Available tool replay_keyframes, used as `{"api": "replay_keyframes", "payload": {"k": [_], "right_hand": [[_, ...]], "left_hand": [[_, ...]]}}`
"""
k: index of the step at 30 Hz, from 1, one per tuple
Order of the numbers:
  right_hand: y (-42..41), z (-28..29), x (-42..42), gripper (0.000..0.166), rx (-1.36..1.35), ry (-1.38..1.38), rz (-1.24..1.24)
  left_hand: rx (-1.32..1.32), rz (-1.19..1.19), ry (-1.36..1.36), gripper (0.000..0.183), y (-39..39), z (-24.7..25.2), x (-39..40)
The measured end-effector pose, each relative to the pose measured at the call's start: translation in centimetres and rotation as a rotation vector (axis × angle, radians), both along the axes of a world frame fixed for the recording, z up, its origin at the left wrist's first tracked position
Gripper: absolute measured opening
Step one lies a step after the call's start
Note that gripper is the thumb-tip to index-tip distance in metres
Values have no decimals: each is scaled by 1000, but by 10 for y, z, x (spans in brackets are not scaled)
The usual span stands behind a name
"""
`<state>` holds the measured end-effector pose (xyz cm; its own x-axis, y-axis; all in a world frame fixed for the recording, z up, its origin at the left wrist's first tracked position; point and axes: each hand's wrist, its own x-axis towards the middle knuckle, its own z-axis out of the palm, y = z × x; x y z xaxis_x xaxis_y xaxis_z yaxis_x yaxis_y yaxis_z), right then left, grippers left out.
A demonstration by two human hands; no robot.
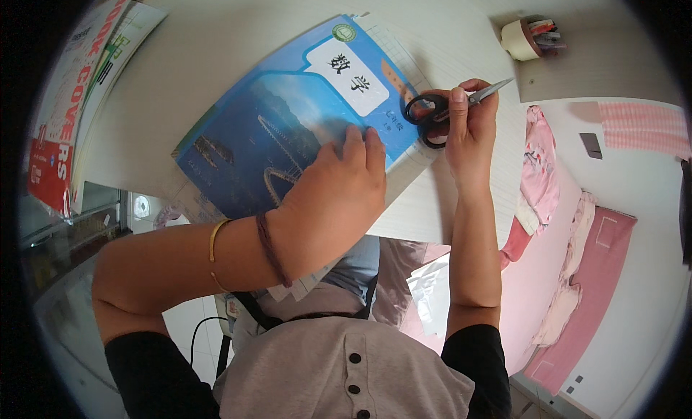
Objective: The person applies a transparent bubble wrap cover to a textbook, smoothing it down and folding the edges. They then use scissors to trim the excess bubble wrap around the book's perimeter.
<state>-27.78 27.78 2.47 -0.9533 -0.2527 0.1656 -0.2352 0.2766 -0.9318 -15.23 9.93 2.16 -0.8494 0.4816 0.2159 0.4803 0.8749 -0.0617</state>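
A blue mathematics textbook (243, 132) lies closed and slanted on the pale desk, its printed cover facing up. My left hand (346, 175) rests on the lower right part of that cover, palm down, gripping nothing. In my right hand (470, 121) is a pair of scissors (432, 113) with black handles. They are held by the blades, whose tip points up and right, and their handles overlap the book's right edge. From under the book a printed paper sheet (419, 156) sticks out on several sides.
Packaged book covers (65, 132) and other flat items lie at the desk's left edge. A cream pot of pens (521, 40) is at the upper right. Beyond the desk (459, 19) is a bed with pink bedding (540, 289), and white sheets (432, 294) lie below the desk's front edge.
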Motion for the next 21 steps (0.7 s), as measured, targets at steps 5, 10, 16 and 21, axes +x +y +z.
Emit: {"api": "replay_keyframes", "payload": {"k": [5,10,16,21], "right_hand": [[-4,2,-4,37,-19,-145,20],[-13,0,6,57,-74,-204,36],[-15,9,12,66,-86,-298,92],[-31,13,22,56,-17,-295,214]], "left_hand": [[-188,-78,0,44,1,1,-1],[-233,-143,105,44,1,-13,-2],[-209,-254,34,48,-12,1,2],[-210,-259,51,48,-12,-2,9]]}}
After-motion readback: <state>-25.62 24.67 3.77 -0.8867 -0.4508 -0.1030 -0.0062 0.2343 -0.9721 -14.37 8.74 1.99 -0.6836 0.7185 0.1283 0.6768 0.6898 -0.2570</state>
